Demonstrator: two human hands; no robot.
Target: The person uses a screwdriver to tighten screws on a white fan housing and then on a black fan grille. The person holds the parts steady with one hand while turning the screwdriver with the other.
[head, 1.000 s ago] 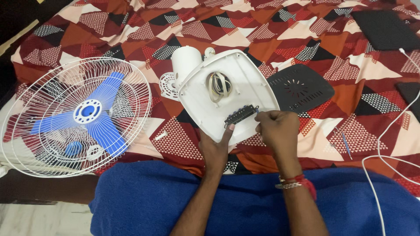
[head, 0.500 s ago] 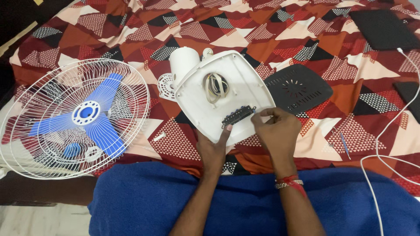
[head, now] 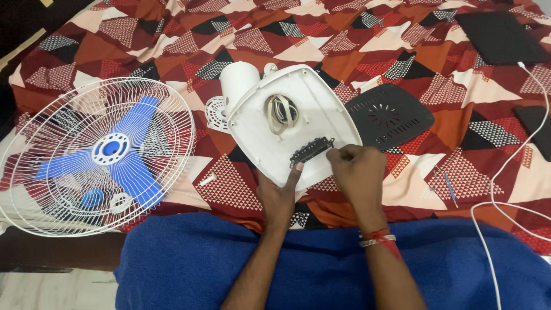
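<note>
Lying upturned on the patterned bedspread (head: 172, 34), the white fan base (head: 298, 123) is being steadied by the left hand (head: 280, 198), fingers together on its near edge, while the black switch block (head: 311, 151), pinched by the right hand (head: 359, 172), is likely being strained at its wires.

A fan cage (head: 94, 155) with blue blades (head: 109, 152) lay at nine o'clock on the patterned bedsheet (head: 172, 34). A black cover (head: 390, 115) sat at two o'clock, a white cable (head: 505, 172) at three, a blue towel (head: 321, 270) at six.
</note>
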